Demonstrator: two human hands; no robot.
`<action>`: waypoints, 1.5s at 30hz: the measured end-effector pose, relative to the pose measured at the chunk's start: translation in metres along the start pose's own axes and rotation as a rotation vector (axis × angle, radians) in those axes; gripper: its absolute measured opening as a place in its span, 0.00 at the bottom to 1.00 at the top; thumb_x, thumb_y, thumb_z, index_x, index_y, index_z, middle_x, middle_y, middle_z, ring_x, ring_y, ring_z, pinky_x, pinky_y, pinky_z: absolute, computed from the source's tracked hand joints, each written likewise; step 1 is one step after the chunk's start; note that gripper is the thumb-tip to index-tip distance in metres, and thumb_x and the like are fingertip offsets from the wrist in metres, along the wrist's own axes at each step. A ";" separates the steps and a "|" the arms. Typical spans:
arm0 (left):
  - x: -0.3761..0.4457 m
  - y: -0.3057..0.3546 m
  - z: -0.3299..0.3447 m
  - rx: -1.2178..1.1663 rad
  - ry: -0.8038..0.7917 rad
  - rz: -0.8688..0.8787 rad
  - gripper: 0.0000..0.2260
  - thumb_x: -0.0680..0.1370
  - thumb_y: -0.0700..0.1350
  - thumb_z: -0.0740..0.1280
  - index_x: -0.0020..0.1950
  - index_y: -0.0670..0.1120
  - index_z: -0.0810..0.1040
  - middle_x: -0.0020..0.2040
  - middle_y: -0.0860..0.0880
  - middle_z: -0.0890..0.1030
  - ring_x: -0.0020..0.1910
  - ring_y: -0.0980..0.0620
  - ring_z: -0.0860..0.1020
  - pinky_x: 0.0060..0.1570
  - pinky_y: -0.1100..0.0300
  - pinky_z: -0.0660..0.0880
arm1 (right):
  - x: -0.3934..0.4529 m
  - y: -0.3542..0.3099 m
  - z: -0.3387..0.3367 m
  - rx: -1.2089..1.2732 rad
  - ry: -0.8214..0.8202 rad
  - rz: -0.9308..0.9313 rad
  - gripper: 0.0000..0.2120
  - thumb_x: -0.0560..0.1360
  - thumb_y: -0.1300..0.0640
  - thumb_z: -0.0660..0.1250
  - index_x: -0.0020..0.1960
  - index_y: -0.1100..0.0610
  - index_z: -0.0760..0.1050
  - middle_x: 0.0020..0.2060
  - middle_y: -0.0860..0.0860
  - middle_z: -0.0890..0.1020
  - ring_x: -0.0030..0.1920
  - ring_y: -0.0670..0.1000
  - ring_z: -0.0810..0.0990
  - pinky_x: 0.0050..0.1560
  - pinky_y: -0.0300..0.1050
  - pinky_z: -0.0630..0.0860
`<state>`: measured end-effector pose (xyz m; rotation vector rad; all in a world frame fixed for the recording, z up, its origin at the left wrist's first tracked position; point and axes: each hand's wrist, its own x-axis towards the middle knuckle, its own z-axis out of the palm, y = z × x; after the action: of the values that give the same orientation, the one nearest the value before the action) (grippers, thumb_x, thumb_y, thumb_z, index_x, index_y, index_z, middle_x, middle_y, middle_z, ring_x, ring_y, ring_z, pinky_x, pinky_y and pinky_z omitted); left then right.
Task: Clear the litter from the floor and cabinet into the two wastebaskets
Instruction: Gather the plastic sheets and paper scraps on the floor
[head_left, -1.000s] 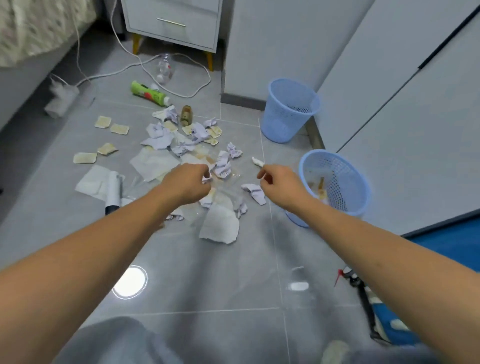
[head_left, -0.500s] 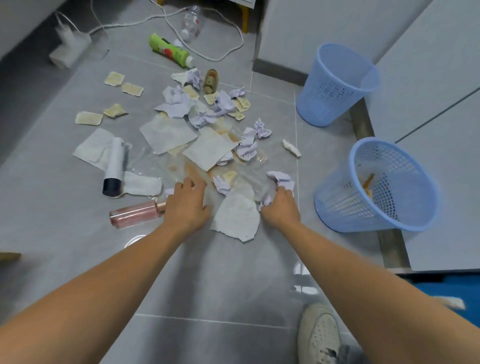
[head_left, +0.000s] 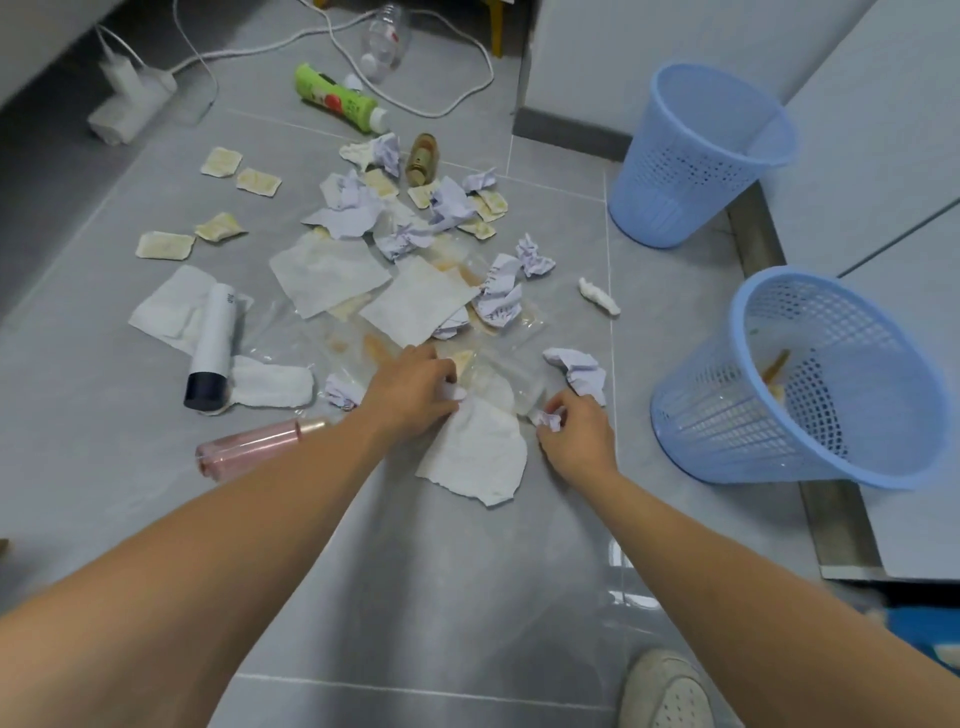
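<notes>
Litter covers the grey tiled floor: crumpled lilac paper balls, flat white tissues, cream pads and clear plastic film. My left hand (head_left: 413, 387) is down on the near edge of the pile, its fingers pinching a small white scrap beside a torn white tissue (head_left: 475, 449). My right hand (head_left: 574, 434) is closed on a small crumpled lilac paper (head_left: 549, 418). A larger lilac paper ball (head_left: 576, 371) lies just beyond it. Two blue mesh wastebaskets stand at the right: the near one (head_left: 810, 384) holds some brownish litter, the far one (head_left: 696, 150) looks empty.
A white tube with a dark cap (head_left: 210, 345), a pink bottle (head_left: 254, 447), a green bottle (head_left: 335, 101), a small brown bottle (head_left: 422, 158) and a clear bottle (head_left: 382, 36) lie around the pile. A white cable and power strip (head_left: 132, 106) run at the back. My shoe (head_left: 665, 691) is at the bottom.
Both hands dropped from mid-air to the floor at the pile's near edge, and my view tilted down and closer. The right hand has closed on a small lilac paper; the left pinches a scrap.
</notes>
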<state>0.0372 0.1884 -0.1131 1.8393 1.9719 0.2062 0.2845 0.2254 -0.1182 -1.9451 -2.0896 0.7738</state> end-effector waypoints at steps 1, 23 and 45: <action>0.001 0.002 0.003 -0.026 -0.017 -0.005 0.14 0.76 0.57 0.72 0.56 0.51 0.78 0.51 0.51 0.74 0.54 0.47 0.73 0.45 0.54 0.68 | 0.000 0.002 -0.005 -0.014 0.002 -0.007 0.04 0.75 0.56 0.71 0.46 0.52 0.76 0.47 0.52 0.77 0.45 0.56 0.79 0.43 0.44 0.70; 0.049 0.344 -0.102 -0.138 0.214 0.354 0.22 0.73 0.61 0.71 0.62 0.51 0.78 0.60 0.47 0.76 0.63 0.44 0.70 0.57 0.48 0.70 | -0.016 0.070 -0.300 -0.135 0.388 0.143 0.17 0.70 0.57 0.74 0.58 0.51 0.79 0.56 0.55 0.73 0.56 0.61 0.78 0.55 0.49 0.73; -0.106 -0.098 -0.087 -0.133 0.225 -0.449 0.09 0.76 0.42 0.65 0.53 0.50 0.81 0.48 0.51 0.82 0.49 0.45 0.80 0.45 0.52 0.77 | 0.061 -0.038 -0.051 -0.342 -0.136 -0.244 0.25 0.73 0.61 0.69 0.69 0.50 0.73 0.63 0.57 0.69 0.60 0.67 0.71 0.60 0.57 0.75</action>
<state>-0.0851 0.0903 -0.0520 1.2954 2.4004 0.4060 0.2680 0.2971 -0.0694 -1.7760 -2.6267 0.5410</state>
